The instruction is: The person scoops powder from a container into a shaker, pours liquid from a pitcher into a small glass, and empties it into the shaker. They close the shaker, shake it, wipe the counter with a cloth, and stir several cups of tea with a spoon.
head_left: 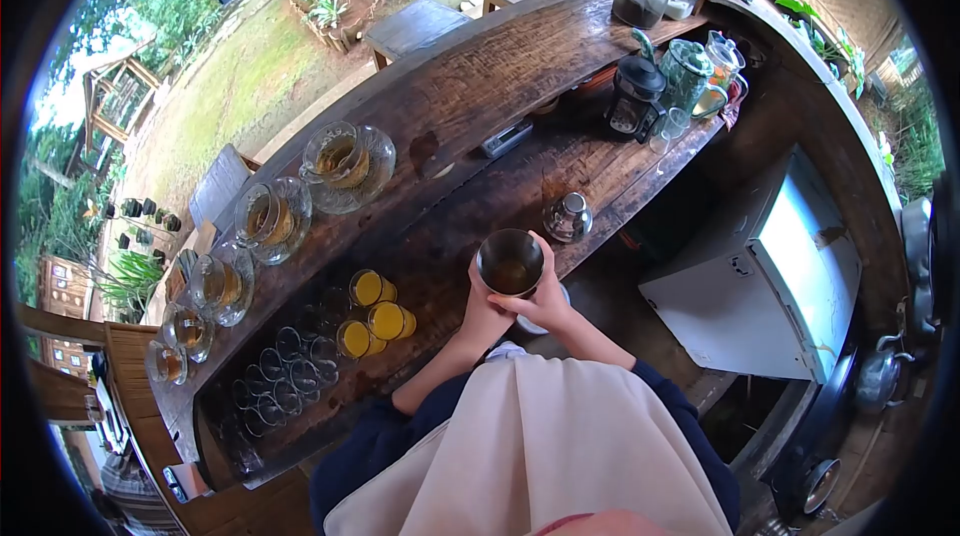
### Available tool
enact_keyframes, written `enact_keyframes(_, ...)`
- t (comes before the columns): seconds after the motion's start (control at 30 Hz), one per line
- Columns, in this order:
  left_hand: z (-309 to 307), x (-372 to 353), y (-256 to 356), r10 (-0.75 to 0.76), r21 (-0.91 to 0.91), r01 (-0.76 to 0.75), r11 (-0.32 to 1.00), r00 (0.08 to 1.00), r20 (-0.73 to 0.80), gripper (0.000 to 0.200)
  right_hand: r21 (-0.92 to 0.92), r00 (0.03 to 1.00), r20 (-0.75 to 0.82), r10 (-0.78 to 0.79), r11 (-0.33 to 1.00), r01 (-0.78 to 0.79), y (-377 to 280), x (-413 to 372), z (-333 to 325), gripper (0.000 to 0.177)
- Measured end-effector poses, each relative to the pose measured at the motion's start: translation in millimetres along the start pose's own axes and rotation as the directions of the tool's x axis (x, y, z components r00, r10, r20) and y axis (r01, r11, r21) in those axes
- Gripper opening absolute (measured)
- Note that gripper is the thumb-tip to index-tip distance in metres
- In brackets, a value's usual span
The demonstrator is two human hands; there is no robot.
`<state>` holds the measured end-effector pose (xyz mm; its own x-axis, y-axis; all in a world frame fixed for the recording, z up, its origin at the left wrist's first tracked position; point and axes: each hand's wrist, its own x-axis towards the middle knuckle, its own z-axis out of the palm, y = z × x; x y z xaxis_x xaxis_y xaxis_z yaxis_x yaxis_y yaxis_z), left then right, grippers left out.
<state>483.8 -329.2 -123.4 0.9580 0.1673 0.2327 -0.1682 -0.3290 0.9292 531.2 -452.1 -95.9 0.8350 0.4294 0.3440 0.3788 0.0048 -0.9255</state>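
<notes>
My left hand (pixel 486 308) and my right hand (pixel 546 298) are wrapped round a dark, round cup (pixel 510 263) from both sides, above the lower counter's front edge. Some liquid seems to lie at the bottom of the cup. Just beyond my right hand stands a small metal-and-glass vessel (pixel 568 218). Three glasses of yellow drink (pixel 372 288) are grouped on the counter to the left of my left hand.
Glass cups on saucers (pixel 345 161) line the raised wooden counter (pixel 480 76). Several empty glasses (pixel 290 376) stand lower left. A French press (pixel 637 86), pitchers (pixel 688 71) and a small scale (pixel 507 139) lie farther back. A white fridge (pixel 740 286) stands at right.
</notes>
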Motion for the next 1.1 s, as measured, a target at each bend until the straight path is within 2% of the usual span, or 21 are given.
enact_keyframes(0.1,2.4,6.4,2.8,-0.031,0.002,0.031,1.000,0.999,-0.005,0.090,0.052,0.999,0.030,0.040,0.998,-0.042,8.4,5.1,-4.3,0.104)
enact_keyframes(0.23,5.3,18.7,4.5,0.005,-0.047,-0.005,0.999,1.000,-0.002,0.091,0.119,0.999,0.033,-0.036,0.992,0.032,21.0,10.8,-8.9,0.106)
enact_keyframes(0.33,8.4,27.0,-8.3,0.036,-0.103,-0.028,0.994,0.996,0.076,0.092,0.173,0.998,0.027,-0.056,0.984,0.051,21.0,16.0,-11.1,0.105)
enact_keyframes(0.53,10.7,26.6,-13.0,0.030,-0.046,-0.027,0.999,0.997,0.067,0.093,0.203,0.998,0.055,-0.025,0.979,0.013,27.2,16.6,-13.6,0.105)
enact_keyframes(0.6,10.1,24.8,-7.9,0.097,0.024,-0.097,0.995,0.995,0.013,0.093,0.189,0.997,0.065,-0.041,0.982,0.028,31.6,17.6,-15.1,0.103)
enact_keyframes(0.7,11.0,21.9,-3.8,0.104,0.021,-0.104,0.994,0.994,-0.023,0.092,0.239,0.992,0.129,-0.010,0.971,-0.021,37.6,17.3,-18.4,0.100)
enact_keyframes(0.77,12.8,19.5,-8.9,0.101,0.033,-0.100,0.994,0.994,-0.035,0.092,0.153,0.994,0.099,-0.040,0.988,0.025,35.8,18.1,-20.1,0.098)
enact_keyframes(0.9,16.2,23.0,-9.1,0.122,0.056,-0.119,0.991,0.991,-0.059,0.091,0.195,0.987,0.152,-0.056,0.980,0.026,31.5,29.0,-29.1,0.095)
enact_keyframes(0.97,18.3,26.4,-5.6,0.145,0.110,-0.137,0.985,0.987,-0.075,0.090,0.153,0.977,0.190,-0.092,0.986,0.063,30.3,36.5,-36.3,0.089)
enact_keyframes(1.1,28.2,35.8,0.1,0.149,0.196,-0.124,0.973,0.982,-0.116,0.088,0.053,0.959,0.280,-0.040,0.998,0.027,26.7,52.3,-54.6,0.084)
